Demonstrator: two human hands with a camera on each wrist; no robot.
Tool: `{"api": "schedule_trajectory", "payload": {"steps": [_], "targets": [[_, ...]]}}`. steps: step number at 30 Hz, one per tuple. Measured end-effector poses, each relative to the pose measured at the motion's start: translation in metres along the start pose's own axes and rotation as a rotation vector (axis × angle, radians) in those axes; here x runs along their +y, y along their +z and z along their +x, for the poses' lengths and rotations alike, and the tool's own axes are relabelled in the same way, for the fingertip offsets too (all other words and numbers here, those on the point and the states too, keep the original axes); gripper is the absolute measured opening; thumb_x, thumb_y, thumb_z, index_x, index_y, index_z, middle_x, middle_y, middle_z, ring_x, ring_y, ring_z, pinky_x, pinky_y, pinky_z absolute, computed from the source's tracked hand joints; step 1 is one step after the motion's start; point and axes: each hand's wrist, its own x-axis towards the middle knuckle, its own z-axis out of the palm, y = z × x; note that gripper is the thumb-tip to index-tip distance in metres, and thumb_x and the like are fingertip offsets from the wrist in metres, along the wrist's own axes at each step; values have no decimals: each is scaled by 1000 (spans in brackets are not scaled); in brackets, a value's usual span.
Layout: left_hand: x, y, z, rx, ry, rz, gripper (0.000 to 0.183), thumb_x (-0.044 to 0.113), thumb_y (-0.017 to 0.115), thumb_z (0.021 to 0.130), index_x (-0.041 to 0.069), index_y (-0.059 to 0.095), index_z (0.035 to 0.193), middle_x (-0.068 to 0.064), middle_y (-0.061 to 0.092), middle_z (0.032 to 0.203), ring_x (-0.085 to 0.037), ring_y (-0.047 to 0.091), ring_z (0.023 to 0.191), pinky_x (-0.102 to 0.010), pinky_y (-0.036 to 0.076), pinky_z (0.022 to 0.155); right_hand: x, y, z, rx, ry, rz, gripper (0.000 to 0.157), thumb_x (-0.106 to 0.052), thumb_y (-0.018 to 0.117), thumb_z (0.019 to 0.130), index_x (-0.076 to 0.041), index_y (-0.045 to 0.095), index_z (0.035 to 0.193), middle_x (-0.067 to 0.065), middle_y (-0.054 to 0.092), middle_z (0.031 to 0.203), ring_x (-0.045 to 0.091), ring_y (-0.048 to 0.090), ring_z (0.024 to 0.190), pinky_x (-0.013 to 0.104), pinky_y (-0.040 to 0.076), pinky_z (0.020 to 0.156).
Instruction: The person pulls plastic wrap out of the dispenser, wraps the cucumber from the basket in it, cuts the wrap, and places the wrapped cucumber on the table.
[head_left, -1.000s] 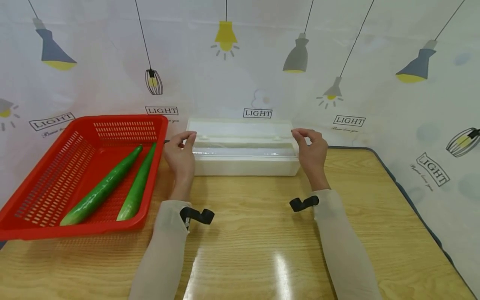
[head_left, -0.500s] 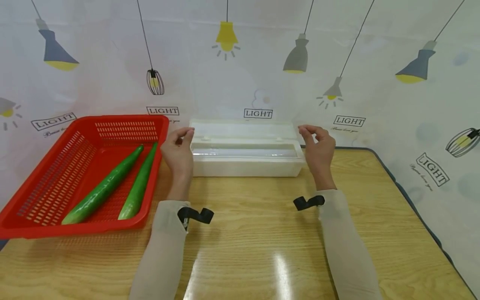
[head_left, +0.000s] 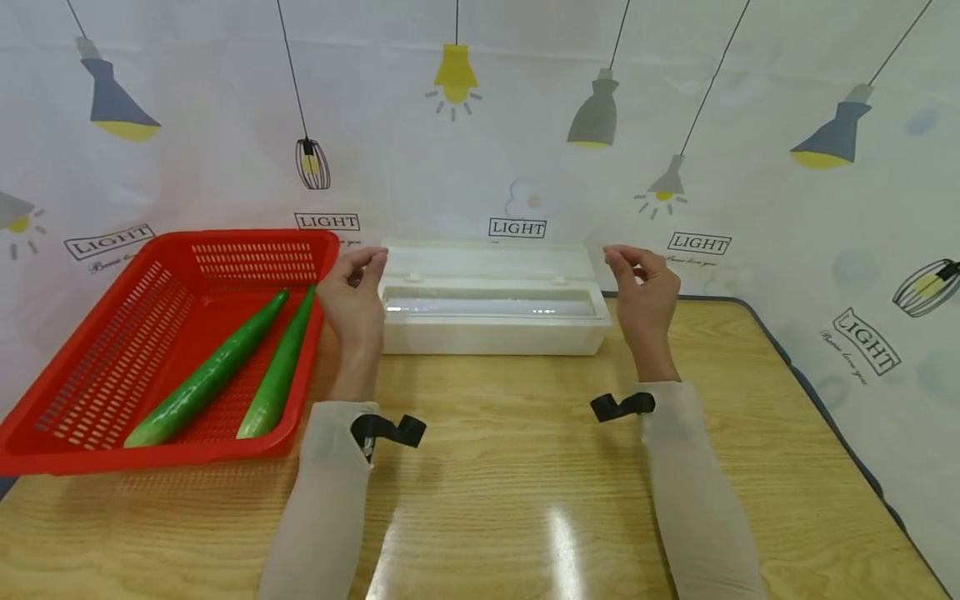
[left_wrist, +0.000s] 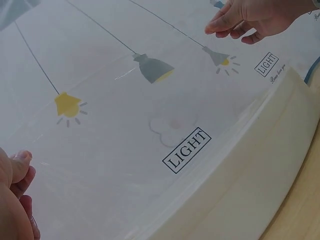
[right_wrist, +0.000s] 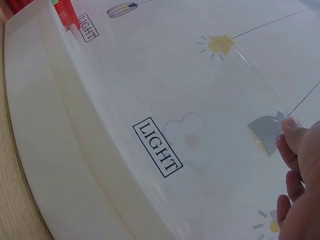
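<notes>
A white cling film dispenser box (head_left: 495, 337) stands against the back wall, its lid (head_left: 487, 260) raised. Inside lies a shiny roll of film (head_left: 487, 307). Clear cling film (right_wrist: 250, 64) stretches between my hands; its edge shows faintly in the right wrist view. My left hand (head_left: 352, 308) pinches one corner between thumb and fingers, above the box's left end. Past the right end, my right hand (head_left: 648, 304) pinches the other corner at about the same height. In the head view the film is nearly invisible.
A red plastic basket (head_left: 315, 367) stands at the left, close beside my left hand. Two green cucumbers lie in it, one the longer cucumber (head_left: 213, 375). The wooden table (head_left: 495, 467) spreads in front of the box. A lamp-printed sheet (head_left: 480, 125) covers the wall.
Both hands have risen slightly and drawn a little apart, the right hand moving further right. The film between them has lifted from the box. The dispenser box has shifted slightly right in view.
</notes>
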Motion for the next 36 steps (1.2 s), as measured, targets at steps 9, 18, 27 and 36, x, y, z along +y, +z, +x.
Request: {"api": "schedule_trajectory", "payload": {"steps": [9, 18, 27, 36], "targets": [[7, 0, 0, 7, 51, -61, 18, 16, 73, 84, 1, 74, 94, 0, 68, 87, -11, 50, 72, -21, 38, 62, -12, -3, -1, -6, -43, 2, 21, -20, 70, 87, -1, 74, 96, -10, 67, 85, 6, 53, 85, 21, 39, 76], [13, -2, -1, -1, 83, -79, 18, 19, 73, 84, 2, 75, 92, -1, 67, 84, -12, 51, 73, -22, 37, 61, -49, -9, -10, -23, -90, 19, 19, -10, 67, 89, 8, 70, 96, -4, 68, 86, 3, 52, 84, 24, 39, 77], [22, -5, -3, 9, 91, -97, 19, 16, 73, 84, 0, 74, 94, -3, 66, 83, -12, 51, 73, -22, 39, 62, -51, -16, -8, -50, -128, 3, 18, -10, 67, 89, 5, 71, 98, -6, 68, 89, 3, 53, 85, 21, 39, 75], [29, -5, -3, 12, 81, -133, 19, 17, 73, 84, 1, 75, 93, -1, 66, 82, -15, 53, 71, -25, 45, 61, -29, -19, 3, -19, -124, 36, 16, -14, 69, 88, -1, 74, 97, -9, 68, 87, 7, 46, 73, 22, 32, 66]]}}
